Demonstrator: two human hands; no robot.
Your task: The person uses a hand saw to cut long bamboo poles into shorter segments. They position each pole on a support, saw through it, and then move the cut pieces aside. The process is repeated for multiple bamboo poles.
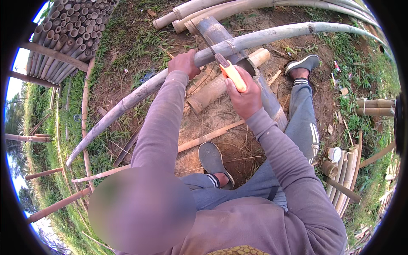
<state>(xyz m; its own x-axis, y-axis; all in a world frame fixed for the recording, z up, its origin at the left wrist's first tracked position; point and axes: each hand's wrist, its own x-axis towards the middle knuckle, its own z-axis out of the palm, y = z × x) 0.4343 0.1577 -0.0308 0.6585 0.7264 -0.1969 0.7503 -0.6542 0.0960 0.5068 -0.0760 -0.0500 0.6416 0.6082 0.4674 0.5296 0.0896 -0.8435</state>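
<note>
Right hand [244, 98]: closed around the orange handle of a saw [225, 68]; wrist and grey sleeve come up from the lower right.
Saw: blade runs up and left from the handle and meets the long bamboo pole [140, 91] where that pole crosses a thicker grey bamboo trunk [216, 32]; blade tip partly hidden against the trunk.
Left hand [184, 63]: closed over the long bamboo pole, just left of the blade, knuckles up.
Long bamboo pole: grey-green, bends across the view from the lower left near the grass to the upper right edge; lies over the thicker trunk.
Thicker trunk: runs from the top centre down toward the right leg, passing under the pole and the right hand.
Short bamboo piece [227, 80]: pale cut end showing, lies on bare soil beneath the pole, beside the trunk.
Thin split stick [208, 137]: on the ground, between the hands and the left shoe [213, 163].
Right shoe [302, 63]: planted on soil right of the trunk.
Stacked bamboo ends [70, 32]: upper left, held in a frame, well apart from the hands.
Cut bamboo sections [340, 170]: bundled at the right, in grass.
</note>
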